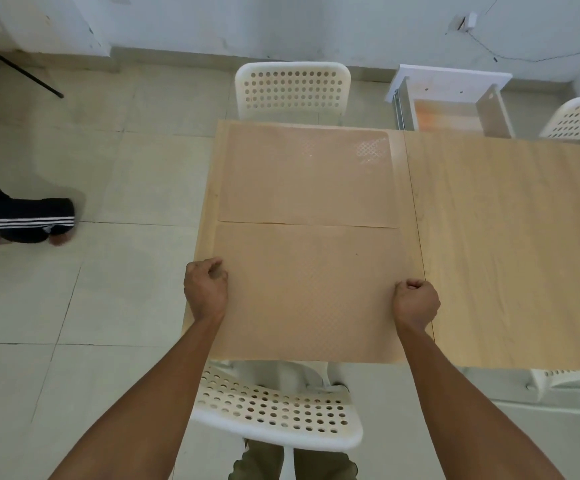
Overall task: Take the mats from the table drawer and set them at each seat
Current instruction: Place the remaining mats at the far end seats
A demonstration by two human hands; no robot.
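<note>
Two tan mats with a fine diamond texture lie on the light wooden table (506,244). The near mat (309,289) lies flat in front of the near white chair (274,410). My left hand (206,289) pinches its left edge and my right hand (416,303) pinches its right edge, both with fingers curled. The far mat (307,174) lies flat before the far white chair (292,90), its near edge touching the near mat. The open drawer (454,112) sticks out from the table's far side, with something orange-tan showing inside.
Another white chair (579,121) stands at the far right, and part of one more (565,379) shows under the near right edge. A person's leg in dark striped trousers (21,220) is on the tiled floor at left. Black stand legs (11,64) cross the far left corner.
</note>
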